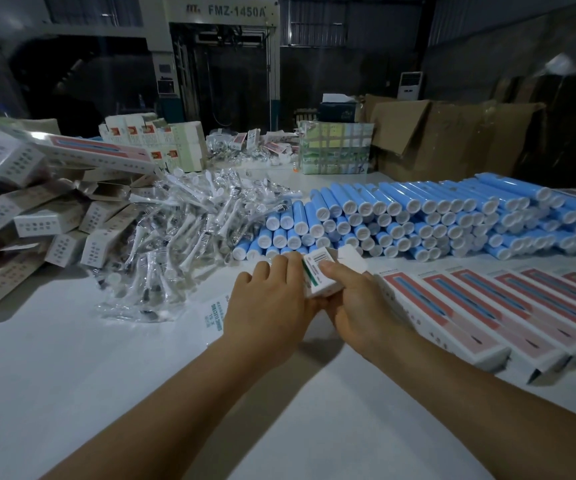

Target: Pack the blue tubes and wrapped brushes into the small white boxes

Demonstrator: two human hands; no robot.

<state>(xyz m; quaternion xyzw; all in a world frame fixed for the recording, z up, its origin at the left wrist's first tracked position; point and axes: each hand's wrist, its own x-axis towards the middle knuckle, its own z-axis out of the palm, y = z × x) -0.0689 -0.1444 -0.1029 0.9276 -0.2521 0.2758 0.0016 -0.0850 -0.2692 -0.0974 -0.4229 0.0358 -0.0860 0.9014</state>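
A small white box (pixel 321 275) with a barcode and green stripe sits between both hands at the table's middle, its end flap (pixel 350 259) standing open toward the tubes. My left hand (pixel 269 306) grips its left side with curled fingers. My right hand (pixel 355 306) holds its right side, thumb pressed on top. Behind the box lies a wide stack of blue tubes (pixel 418 216) with white caps. To the left of the tubes is a heap of wrapped brushes (pixel 175 230) in clear plastic.
Empty white boxes (pixel 37 216) are piled at the left. A row of filled pink-and-white boxes (pixel 487 313) lines the right edge. A printed leaflet (pixel 215 317) lies under my left hand. Cardboard cartons (pixel 435 133) and a machine stand behind the white table (pixel 72 375).
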